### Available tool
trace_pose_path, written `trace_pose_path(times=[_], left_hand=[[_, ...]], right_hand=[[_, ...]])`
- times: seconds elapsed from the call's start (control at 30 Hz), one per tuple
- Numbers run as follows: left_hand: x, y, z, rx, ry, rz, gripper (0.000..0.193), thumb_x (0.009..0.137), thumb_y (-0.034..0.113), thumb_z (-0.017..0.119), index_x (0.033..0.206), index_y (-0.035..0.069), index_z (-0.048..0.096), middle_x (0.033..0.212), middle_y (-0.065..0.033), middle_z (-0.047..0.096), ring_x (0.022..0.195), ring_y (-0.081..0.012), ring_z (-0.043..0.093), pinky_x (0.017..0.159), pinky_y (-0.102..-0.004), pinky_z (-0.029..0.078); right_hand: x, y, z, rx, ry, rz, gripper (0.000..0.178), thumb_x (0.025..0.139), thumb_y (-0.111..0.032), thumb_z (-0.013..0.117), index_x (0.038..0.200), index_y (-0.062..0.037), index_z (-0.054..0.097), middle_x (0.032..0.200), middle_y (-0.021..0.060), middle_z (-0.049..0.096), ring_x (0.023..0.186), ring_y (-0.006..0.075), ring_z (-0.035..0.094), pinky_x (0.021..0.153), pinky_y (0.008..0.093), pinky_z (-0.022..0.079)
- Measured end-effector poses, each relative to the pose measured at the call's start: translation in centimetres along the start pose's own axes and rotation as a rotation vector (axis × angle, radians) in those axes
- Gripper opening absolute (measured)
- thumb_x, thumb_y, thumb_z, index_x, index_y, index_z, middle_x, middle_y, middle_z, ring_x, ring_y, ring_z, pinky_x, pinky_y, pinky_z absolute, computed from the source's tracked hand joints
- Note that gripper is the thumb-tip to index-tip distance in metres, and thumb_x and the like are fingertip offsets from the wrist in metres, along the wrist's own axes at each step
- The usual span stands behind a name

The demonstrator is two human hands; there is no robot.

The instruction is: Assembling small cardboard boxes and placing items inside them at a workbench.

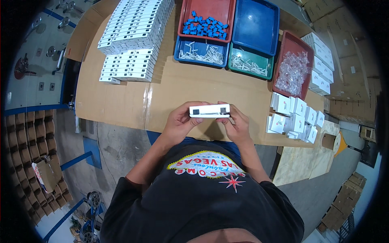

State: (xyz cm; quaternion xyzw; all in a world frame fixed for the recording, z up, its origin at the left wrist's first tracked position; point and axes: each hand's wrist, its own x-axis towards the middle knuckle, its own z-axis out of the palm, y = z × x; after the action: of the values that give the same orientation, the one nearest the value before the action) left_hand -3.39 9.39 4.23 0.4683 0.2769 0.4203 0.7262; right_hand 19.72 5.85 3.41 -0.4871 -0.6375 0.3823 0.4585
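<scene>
A flat white box (209,111) with a dark square opening near each end is held up in front of my chest, over the near edge of the cardboard-covered table. My left hand (181,121) grips its left end, thumb below and fingers behind. On the other end, my right hand (236,124) closes round it in the same way. The box's narrow side faces up at me, and a slit runs between its openings. Most of its broad faces are hidden.
Stacked white boxes (133,40) stand at the far left. Behind are a red tray (183,20) of blue pieces, blue (177,56) and green (270,65) trays of white pieces, and another blue tray (256,24). Clear plastic pieces fill a red tray (310,56), near white packets (298,121).
</scene>
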Motion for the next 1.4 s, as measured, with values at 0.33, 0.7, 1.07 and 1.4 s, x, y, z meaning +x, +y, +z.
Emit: trace_pose_path(times=[0.33,0.7,1.07,1.4], left_hand=[[1.4,-2.7,0.2,-0.415,0.28,-0.208,0.045,0.106,0.02,0.067,0.145,0.005,0.052,0.132,-0.0083,0.066,0.121,-0.0178,0.065,0.104,-0.0371,0.055],[1.9,-4.3,0.4,-0.598,0.312,-0.338,0.061,0.107,0.041,0.062,0.153,0.006,0.044,0.146,-0.013,0.059,0.131,-0.0248,0.059,0.111,-0.0436,0.05],[2.1,-3.4,1.3,-0.783,0.327,-0.377,0.054,0.104,0.034,0.069,0.147,0.009,0.05,0.133,-0.0097,0.063,0.128,-0.0229,0.06,0.115,-0.0428,0.048],[2.1,-3.8,1.7,-0.738,0.377,-0.371,0.049,0.103,0.035,0.07,0.143,0.011,0.054,0.129,-0.0066,0.065,0.12,-0.0198,0.064,0.107,-0.0393,0.052]], right_hand=[[1.0,-1.5,1.8,-0.229,0.054,-0.066,0.06,0.092,-0.014,0.079,0.146,0.0022,0.059,0.093,0.0139,0.067,0.068,0.0196,0.065,0.061,0.0323,0.053],[1.6,-1.9,4.7,-0.271,0.176,-0.125,0.071,0.092,-0.027,0.082,0.151,0.0012,0.054,0.087,0.014,0.07,0.065,0.0208,0.067,0.058,0.0324,0.053],[1.7,-2.1,4.8,-0.235,0.203,-0.074,0.055,0.1,-0.016,0.072,0.148,0.0034,0.056,0.098,0.0221,0.076,0.068,0.0264,0.072,0.061,0.035,0.056],[1.4,-1.5,4.8,-0.102,0.222,0.04,0.046,0.104,-0.015,0.067,0.148,-0.0031,0.061,0.087,0.0197,0.074,0.067,0.0218,0.068,0.065,0.0343,0.054]])
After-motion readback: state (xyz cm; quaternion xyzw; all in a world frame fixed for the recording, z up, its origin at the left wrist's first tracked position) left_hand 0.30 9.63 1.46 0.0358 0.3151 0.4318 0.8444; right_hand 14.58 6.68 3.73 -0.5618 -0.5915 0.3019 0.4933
